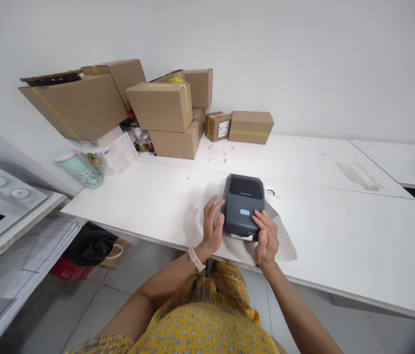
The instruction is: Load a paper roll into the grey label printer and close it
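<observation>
A dark grey label printer point(246, 204) stands on the white table in front of me, with a strip of white paper point(242, 237) showing at its front edge. My left hand point(212, 225) is beside the printer's left side, fingers spread and holding nothing; whether a fingertip touches the casing I cannot tell. With its fingers on top of the front right corner and its thumb lower down by the edge, my right hand point(266, 238) grips the printer. A pale sheet point(284, 241) lies partly under the printer and sticks out on the right.
Brown cardboard boxes point(159, 105) are stacked at the back left, with smaller boxes point(251, 126) by the wall. A mint tumbler point(78, 168) stands at the left table edge. A white microwave point(4, 196) is further left. Behind the printer lies a small dark loop point(271, 192).
</observation>
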Available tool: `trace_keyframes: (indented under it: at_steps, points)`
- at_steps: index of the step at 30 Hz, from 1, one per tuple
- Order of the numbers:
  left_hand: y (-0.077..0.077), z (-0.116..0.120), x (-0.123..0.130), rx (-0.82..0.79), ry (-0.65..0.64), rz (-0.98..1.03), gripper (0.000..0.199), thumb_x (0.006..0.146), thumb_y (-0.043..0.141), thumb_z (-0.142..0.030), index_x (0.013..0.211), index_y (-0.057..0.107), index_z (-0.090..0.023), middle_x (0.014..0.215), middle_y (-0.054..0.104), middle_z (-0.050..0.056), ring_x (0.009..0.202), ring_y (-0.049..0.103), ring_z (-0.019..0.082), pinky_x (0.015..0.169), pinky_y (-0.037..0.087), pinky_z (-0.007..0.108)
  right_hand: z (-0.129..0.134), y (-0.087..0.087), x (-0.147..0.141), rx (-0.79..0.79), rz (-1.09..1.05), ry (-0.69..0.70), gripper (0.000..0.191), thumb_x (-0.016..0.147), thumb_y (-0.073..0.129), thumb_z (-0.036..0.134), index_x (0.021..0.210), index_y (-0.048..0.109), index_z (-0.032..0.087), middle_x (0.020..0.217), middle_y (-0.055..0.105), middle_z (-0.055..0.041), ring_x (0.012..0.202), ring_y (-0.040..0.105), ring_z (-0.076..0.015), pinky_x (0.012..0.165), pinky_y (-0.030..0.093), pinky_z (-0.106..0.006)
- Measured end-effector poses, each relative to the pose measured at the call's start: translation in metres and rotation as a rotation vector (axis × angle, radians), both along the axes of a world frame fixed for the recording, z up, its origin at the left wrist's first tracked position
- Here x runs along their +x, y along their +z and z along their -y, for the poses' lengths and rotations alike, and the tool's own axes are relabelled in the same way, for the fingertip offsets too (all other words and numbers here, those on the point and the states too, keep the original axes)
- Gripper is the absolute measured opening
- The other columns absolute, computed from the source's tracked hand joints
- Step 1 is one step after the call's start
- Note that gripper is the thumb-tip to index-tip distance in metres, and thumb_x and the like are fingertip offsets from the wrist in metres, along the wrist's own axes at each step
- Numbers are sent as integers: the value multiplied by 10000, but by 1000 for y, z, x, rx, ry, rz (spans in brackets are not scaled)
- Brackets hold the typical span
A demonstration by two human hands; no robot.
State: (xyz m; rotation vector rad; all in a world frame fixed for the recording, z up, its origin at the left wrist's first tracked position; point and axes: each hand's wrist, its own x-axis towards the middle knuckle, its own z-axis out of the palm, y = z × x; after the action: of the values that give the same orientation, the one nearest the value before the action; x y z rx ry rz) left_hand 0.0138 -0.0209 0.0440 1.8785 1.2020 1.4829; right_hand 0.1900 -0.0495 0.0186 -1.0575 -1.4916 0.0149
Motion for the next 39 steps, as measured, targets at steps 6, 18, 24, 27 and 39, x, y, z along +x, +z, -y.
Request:
trace_keyframes:
  at_steps: [6,18,24,27,39]
  points:
    - [-5,-18,14,-269,-187,110,586,961,481,-423,1501,289,-297,1597,278,57,1469,275,238,1212,263,447,-2,-8,1,-14,1,-33,425,976,319,239,1244,648,211,1291,649,-102,1295,526,-320,1055,410,-641]
    - [-4,-8,14,-271,-114,125,582,935,523,-463,1454,343,-271,1550,341,95,1420,348,253,1158,337,436,-4,-8,4,-2,11,-32,415,968,338,227,1239,652,221,1284,656,-94,1280,540,-313,1057,411,-622]
    - [-3,48,0,-672,97,407,398,849,579,-567,944,586,-180,898,619,38,812,580,151,753,477,280,11,16,8,-200,-98,83,427,1007,292,288,1182,676,222,1290,650,-87,1323,496,-285,1102,359,-585]
    - [2,52,3,-1138,-258,559,466,791,581,-608,743,617,-146,693,569,5,595,496,102,587,393,243,14,20,5,-229,-138,66,441,1016,284,322,1145,692,214,1275,654,-90,1331,483,-275,1121,335,-563]
    - [-8,40,22,-890,-249,341,391,677,699,-500,564,600,-138,559,559,3,574,458,109,606,351,258,15,25,2,-258,-114,39,438,1021,283,338,1130,691,223,1275,638,-85,1319,476,-256,1104,354,-518]
